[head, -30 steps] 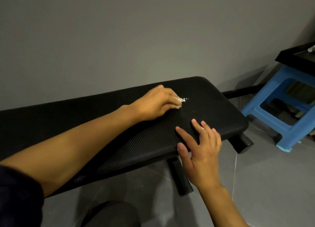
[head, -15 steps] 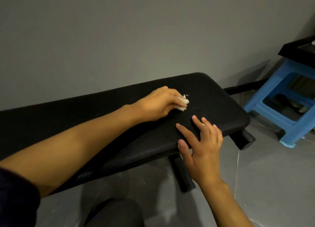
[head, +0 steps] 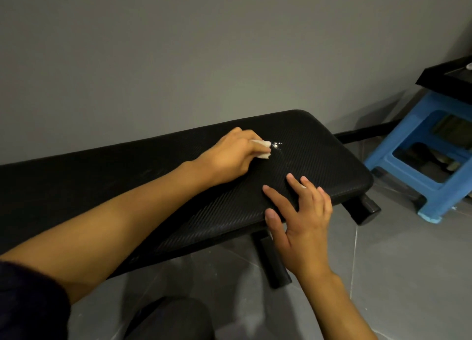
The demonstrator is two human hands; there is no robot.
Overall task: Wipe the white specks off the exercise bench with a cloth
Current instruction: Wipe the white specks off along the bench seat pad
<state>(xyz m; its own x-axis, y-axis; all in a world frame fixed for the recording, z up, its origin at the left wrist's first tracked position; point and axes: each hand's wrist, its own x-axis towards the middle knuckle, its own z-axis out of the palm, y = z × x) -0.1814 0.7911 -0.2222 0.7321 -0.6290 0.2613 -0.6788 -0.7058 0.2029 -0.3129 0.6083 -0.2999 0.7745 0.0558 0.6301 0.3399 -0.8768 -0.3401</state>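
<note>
**Item: bench (head: 319,160), black, textured padding.** It stands along a grey wall (head: 178,45) on a tiled floor (head: 396,275). The far right end of the pad is in view, the left part running out of frame.

**Item: white specks (head: 277,145).** A small glinting cluster on the pad's upper surface, towards the wall side and just right of the cloth. Not cleared.

**Item: cloth (head: 263,144).** White and bunched small, with most of it hidden inside the hand. It is pressed to the pad, its free edge at or just short of the specks (contact cannot be told).

**Item: left hand (head: 229,158).** Grip closed around the cloth, fingers curled over it, knuckles up.

**Item: right hand (head: 304,224).** Grip open and holding nothing. The fingers are spread flat on the pad near its front edge, apparently steadying.

**Item: blue stool (head: 421,160).** On the floor beyond the bench's end, not in use.

**Status.** Wiping appears under way but early. The cloth is at the mark, and the cluster reads bright and whole. Left to do: pass over the specks, then check the pad for strays.
</note>
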